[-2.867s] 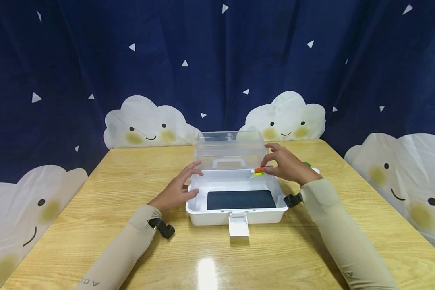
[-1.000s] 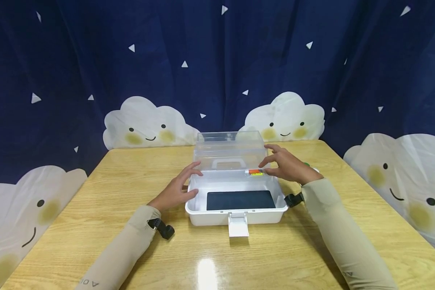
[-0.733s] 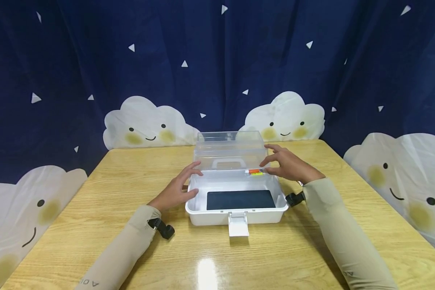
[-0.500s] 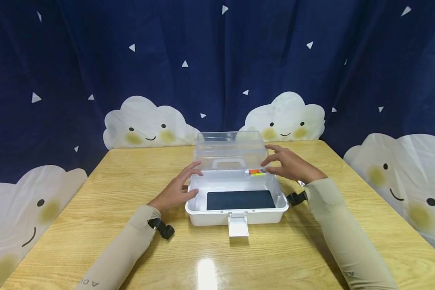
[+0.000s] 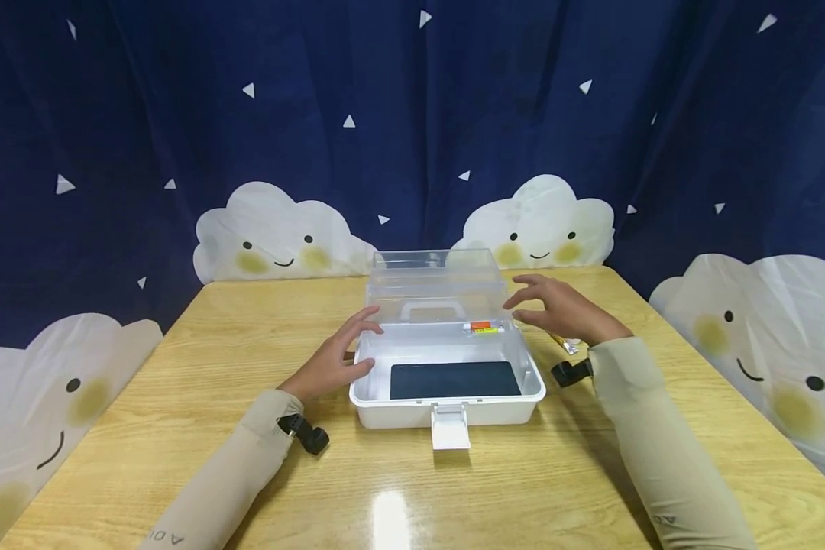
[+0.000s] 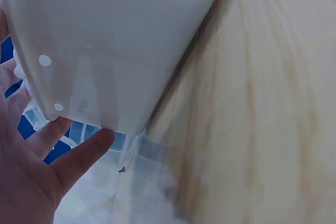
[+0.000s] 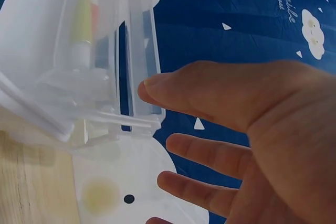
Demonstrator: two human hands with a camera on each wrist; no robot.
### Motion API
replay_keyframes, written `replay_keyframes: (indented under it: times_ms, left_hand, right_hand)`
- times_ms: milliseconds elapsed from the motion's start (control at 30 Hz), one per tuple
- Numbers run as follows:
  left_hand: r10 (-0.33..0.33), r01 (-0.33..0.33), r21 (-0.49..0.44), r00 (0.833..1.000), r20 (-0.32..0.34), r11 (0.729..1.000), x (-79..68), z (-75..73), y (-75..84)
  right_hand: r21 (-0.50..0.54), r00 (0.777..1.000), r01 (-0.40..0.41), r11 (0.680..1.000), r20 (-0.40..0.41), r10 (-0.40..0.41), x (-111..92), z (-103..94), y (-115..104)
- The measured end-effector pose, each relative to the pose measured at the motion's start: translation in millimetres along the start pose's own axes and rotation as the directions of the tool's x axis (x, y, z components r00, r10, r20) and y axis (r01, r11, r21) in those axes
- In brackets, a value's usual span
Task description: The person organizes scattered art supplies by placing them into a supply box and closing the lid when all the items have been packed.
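Note:
A white storage box (image 5: pixel 447 415) stands on the table, its clear lid (image 5: pixel 435 279) raised at the back and its front latch (image 5: pixel 450 429) hanging down. My left hand (image 5: pixel 335 359) holds the left end, fingers bent around the back corner and thumb at the rim. My right hand (image 5: pixel 567 312) hovers beside the back right corner, fingers parted, holding nothing. Close to it, small orange (image 5: pixel 480 325) and yellow (image 5: pixel 485 331) sticks with white ends lie along the back edge, seen through clear plastic in the right wrist view. A dark flat rectangular piece (image 5: pixel 455 380) lies on the box floor.
A gold and silver thin packet or tube (image 5: pixel 565 344) lies right of the box, partly behind the right hand. The wooden table (image 5: pixel 302 496) reaches back to a dark blue curtain (image 5: pixel 357 69) with cloud prints.
My right hand let go of the orange stick, which now lies beside the yellow one. It then drew away right, baring the gold and silver item. The left hand stays put.

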State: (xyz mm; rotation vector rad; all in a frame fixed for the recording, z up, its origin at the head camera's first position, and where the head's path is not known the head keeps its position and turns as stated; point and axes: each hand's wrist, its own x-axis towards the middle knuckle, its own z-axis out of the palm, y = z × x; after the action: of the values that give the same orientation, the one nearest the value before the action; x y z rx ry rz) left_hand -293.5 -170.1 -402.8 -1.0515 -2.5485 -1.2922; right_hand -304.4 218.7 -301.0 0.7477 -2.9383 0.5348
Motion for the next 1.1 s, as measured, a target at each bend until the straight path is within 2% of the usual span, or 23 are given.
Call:
replay_keyframes:
  times_ms: [533,900,1000,1100]
  left_hand:
    - [-0.02,0.02,-0.015,1.0,-0.004,1.0,-4.6,0.6,1.8]
    - [-0.018,0.018,-0.003,1.0,-0.005,1.0,-2.3,2.0,-0.5]
    - [-0.004,0.004,0.001,1.0,-0.008,1.0,-1.8,1.9,4.0]
    - [0.009,-0.009,-0.016,1.0,-0.01,1.0,-2.0,0.2,16.2]
  right_hand:
    - [0.052,0.992,-0.117,0.992,-0.03,0.119,-7,-13.7,13]
    - [0.05,0.995,-0.091,0.995,-0.046,0.093,-11,-14.5,28]
    - [0.045,0.994,-0.092,0.995,-0.053,0.095,-12,-16.1,31]
    - [0.04,0.993,-0.101,0.994,-0.059,0.103,-13,-18.2,33]
